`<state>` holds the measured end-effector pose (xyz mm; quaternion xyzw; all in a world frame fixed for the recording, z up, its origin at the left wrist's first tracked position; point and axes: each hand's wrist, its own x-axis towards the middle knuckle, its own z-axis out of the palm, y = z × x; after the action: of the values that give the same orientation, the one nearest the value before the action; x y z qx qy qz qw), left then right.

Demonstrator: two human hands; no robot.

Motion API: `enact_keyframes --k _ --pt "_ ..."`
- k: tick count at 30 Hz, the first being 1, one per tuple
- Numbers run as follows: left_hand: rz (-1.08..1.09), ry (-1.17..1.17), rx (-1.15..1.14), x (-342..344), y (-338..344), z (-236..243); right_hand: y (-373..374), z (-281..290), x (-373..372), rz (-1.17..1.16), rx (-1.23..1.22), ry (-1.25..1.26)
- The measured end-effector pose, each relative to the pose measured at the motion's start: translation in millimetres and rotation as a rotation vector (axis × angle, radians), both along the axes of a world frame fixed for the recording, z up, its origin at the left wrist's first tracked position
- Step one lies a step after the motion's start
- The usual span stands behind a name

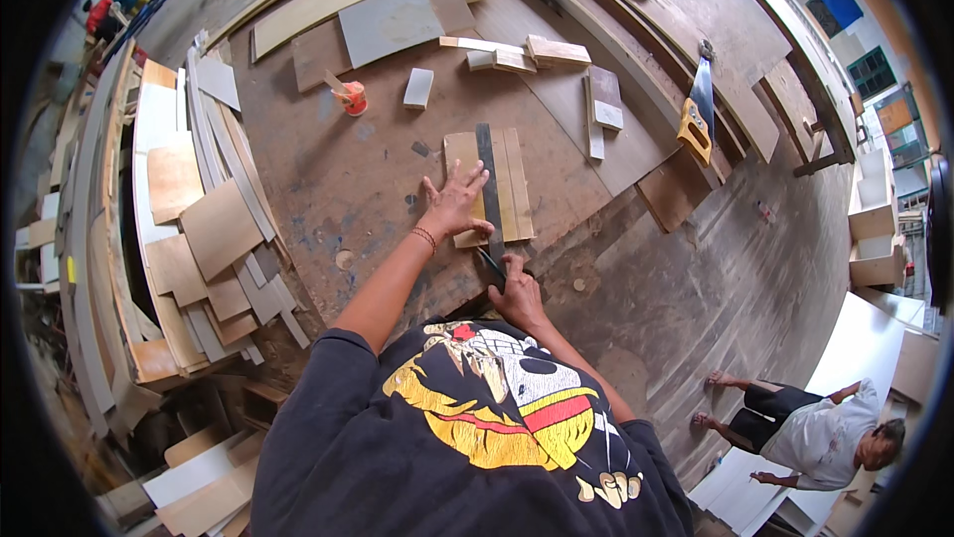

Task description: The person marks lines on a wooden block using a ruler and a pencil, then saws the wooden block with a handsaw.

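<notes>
Two thin tan wood strips or panels lie at the table's near edge: a left piece (460, 152) and a right piece (513, 194). Along their meeting edges runs a dark straightedge (484, 148). My left hand (455, 207) rests flat with fingers spread, pressing the left piece and touching the straightedge. Just beyond the table edge, my right hand (521, 301) is closed round a slim dark tool (488, 262), whose tip meets the near end of the wood by the straightedge. Whether this is a knife or a pencil I cannot tell.
Several wood offcuts (508, 61) and grey sheets (390, 24) lie across the worktable (328, 189). A red cup (351, 99) holds a stick. Right of them rests a handsaw (698, 120). Boards (227, 224) are piled at left. Another person (820, 436) is at lower right.
</notes>
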<state>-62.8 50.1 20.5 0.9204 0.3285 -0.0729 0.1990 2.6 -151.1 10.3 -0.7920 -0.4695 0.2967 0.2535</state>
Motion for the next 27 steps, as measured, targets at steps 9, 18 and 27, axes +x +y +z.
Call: enact_keyframes --k 9,18,27 --pt "-0.012 0.002 0.003 0.8 0.7 -2.6 0.0 -3.3 0.6 0.009 0.010 0.001" --pt "-0.029 0.013 -0.024 0.9 2.4 -0.8 0.1 -1.7 0.6 0.010 0.010 -0.018" --pt "-0.026 -0.004 -0.052 0.2 3.4 -0.2 1.0 -0.7 -0.1 0.012 -0.015 -0.010"
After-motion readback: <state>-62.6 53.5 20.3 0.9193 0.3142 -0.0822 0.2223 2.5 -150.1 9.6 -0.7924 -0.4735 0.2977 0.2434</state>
